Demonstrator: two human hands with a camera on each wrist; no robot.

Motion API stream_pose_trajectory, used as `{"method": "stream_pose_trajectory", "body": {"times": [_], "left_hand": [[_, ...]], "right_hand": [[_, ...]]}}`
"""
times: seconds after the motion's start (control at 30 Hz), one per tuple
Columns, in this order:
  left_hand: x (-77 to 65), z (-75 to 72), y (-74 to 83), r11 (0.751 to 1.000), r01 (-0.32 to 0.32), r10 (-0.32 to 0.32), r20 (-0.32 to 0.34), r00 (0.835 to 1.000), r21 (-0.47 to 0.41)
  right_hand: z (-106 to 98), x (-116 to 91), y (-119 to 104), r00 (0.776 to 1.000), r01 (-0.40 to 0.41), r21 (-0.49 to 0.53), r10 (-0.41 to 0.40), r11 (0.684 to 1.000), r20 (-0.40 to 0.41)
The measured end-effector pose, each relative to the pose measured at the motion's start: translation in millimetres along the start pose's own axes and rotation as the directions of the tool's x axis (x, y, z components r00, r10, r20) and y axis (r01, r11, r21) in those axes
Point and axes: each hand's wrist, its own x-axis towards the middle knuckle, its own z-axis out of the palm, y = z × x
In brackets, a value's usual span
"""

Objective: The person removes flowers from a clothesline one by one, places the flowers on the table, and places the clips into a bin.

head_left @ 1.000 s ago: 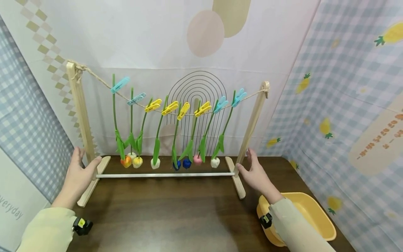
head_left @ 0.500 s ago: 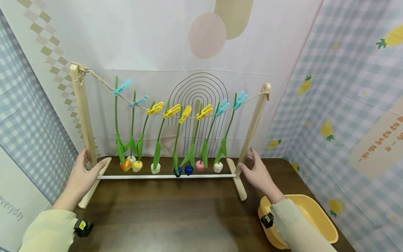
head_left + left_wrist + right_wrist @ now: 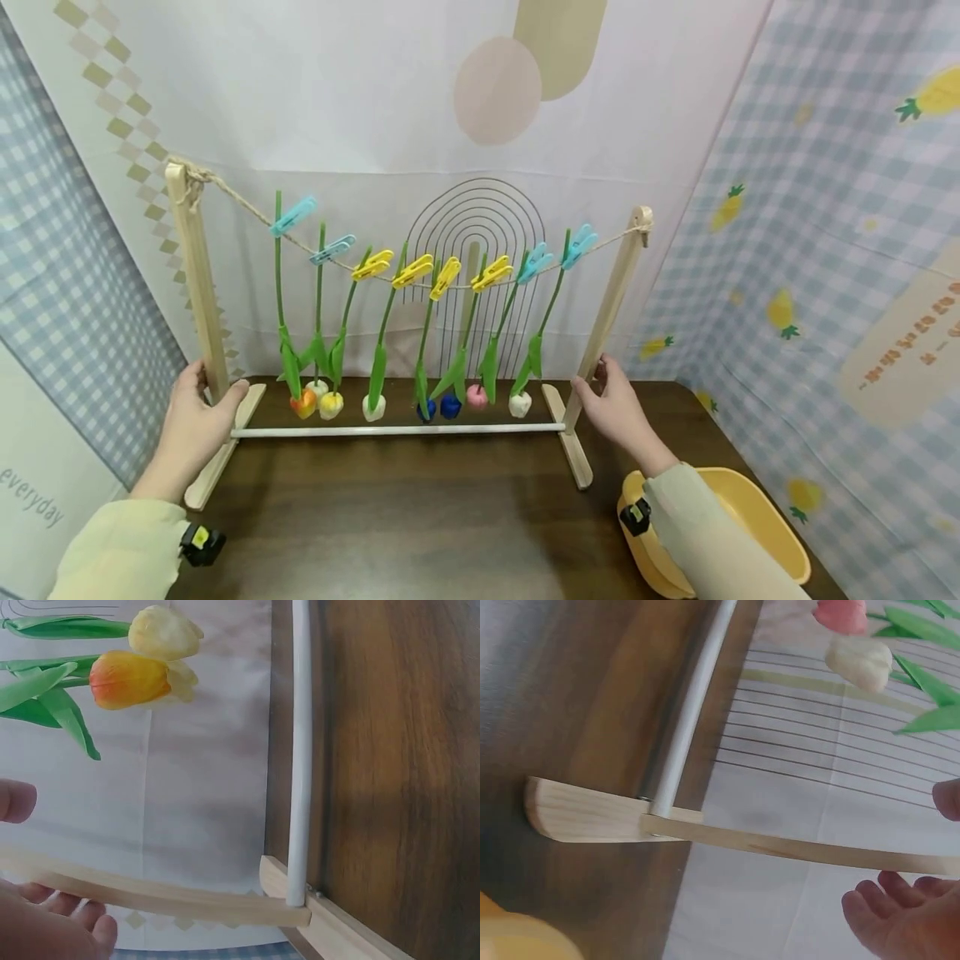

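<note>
My left hand (image 3: 187, 421) is at the lower part of the rack's left wooden post (image 3: 197, 275). Its fingers touch the post's outer side in the left wrist view, while the thumb stands apart. My right hand (image 3: 618, 412) is at the right post (image 3: 613, 300), thumb in front and fingertips right at the outer side. A sagging rope (image 3: 238, 198) joins the post tops. Blue clothespins (image 3: 294, 217) and yellow clothespins (image 3: 372, 265) hold several artificial tulips upside down by their stems, among them an orange tulip (image 3: 303, 405), a pink tulip (image 3: 477, 397) and a white tulip (image 3: 520, 406).
A white rod (image 3: 397, 432) links the rack's wooden feet on the brown table (image 3: 397, 517). Beneath my right forearm is a yellow basin (image 3: 757, 508). A patterned cloth (image 3: 360, 75) hangs close behind the rack, with checked cloth (image 3: 810, 217) to the right.
The whole scene drifts slightly downward in the head view. The hanging tulips sway forward and back a little. Both hands stay beside the posts.
</note>
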Motion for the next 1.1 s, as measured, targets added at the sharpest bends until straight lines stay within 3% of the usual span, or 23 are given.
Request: {"method": "stream_pose_trajectory", "body": {"times": [0.2, 0.3, 0.53, 0.63, 0.83, 1.1], "left_hand": [[6.7, 0.6, 3.9, 1.0, -0.025, 0.026, -0.048, 0.998, 0.015], [10.5, 0.2, 6.3, 0.997, -0.037, 0.043, -0.086, 0.995, 0.07], [21.3, -7.5, 13.7, 0.998, -0.003, 0.007, -0.065, 0.998, 0.062], [26.5, -9.8, 12.2, 0.991, -0.003, 0.013, -0.08, 0.997, 0.13], [33.4, -11.5, 6.3, 0.966, 0.036, -0.012, -0.094, 0.995, 0.258], [32.8, -7.9, 3.9, 0.95, 0.026, 0.018, -0.138, 0.99, 0.31]], "right_hand": [[-6.6, 14.4, -5.7, 1.0, 0.004, 0.036, -0.003, 0.999, -0.009], [-7.8, 19.2, -5.0, 0.999, 0.005, -0.023, -0.006, 1.0, -0.036], [-8.5, 25.5, 0.5, 0.998, -0.007, -0.173, -0.004, 0.985, -0.059], [-7.6, 27.6, -1.7, 0.998, -0.004, -0.205, -0.007, 0.979, -0.055], [-7.2, 31.2, -8.5, 0.999, -0.042, -0.201, 0.037, 0.979, -0.028], [-6.6, 26.3, -13.5, 0.995, -0.098, -0.161, 0.095, 0.982, -0.026]]}}
